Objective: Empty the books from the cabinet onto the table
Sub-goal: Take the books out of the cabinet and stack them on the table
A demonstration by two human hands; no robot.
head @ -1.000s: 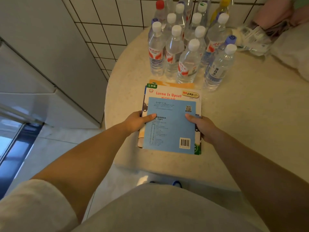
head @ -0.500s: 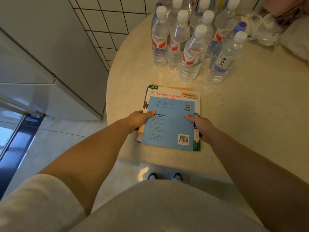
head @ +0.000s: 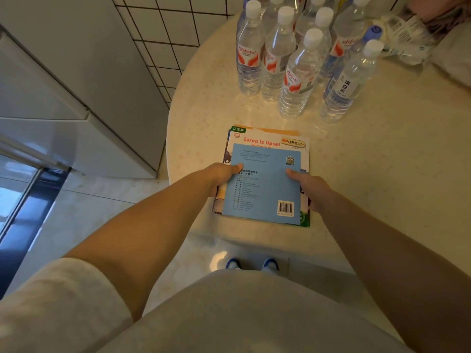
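Note:
A small stack of thin books lies near the front edge of the round cream table (head: 369, 174). On top is a light blue book (head: 265, 184), back cover up, with a barcode and a QR code. Under it a white book titled "Lorna Is Upset" (head: 262, 141) sticks out at the far side. My left hand (head: 221, 177) grips the stack's left edge, thumb on the blue cover. Gripping the right edge the same way is my right hand (head: 309, 188). The stack rests flat on the table.
Several clear water bottles (head: 295, 72) stand in a cluster just beyond the books. A crumpled plastic bag (head: 407, 39) lies at the far right. A grey-white cabinet (head: 63, 98) stands on the left against a tiled wall. Shoe tips (head: 252, 264) show under the table's edge.
The view has tilted down and the bottles sit higher in frame. Both hands stay on the book stack, which has shifted slightly nearer the table's front edge.

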